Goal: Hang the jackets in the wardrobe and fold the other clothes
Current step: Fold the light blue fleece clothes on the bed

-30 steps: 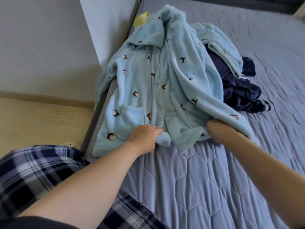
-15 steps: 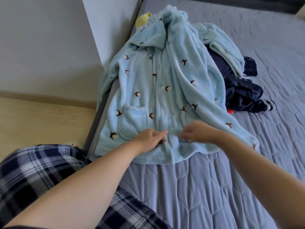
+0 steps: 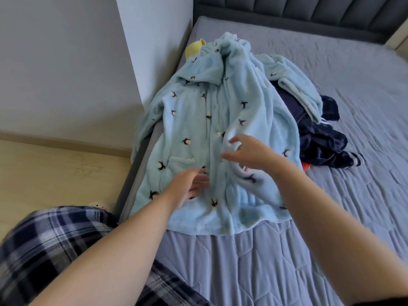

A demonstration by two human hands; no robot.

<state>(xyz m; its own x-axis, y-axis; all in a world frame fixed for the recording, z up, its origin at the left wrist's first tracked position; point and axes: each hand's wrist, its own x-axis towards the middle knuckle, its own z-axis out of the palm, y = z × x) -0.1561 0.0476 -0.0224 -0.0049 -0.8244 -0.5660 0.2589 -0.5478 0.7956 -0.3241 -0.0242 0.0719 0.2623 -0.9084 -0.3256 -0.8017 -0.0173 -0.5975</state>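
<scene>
Pyjama top (image 3: 198,129) spread at the bed's (image 3: 331,239) left edge.
It is touched by the left hand (image 3: 187,184); the right hand (image 3: 247,151) is held above, fingers spread; no writing is legible.

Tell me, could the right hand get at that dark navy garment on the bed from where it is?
Probably yes. The right hand hovers open over the light blue fleece top, and the navy garment lies just beyond on the bed. Its near part is uncovered; only the blue sleeve drapes its far end.
</scene>
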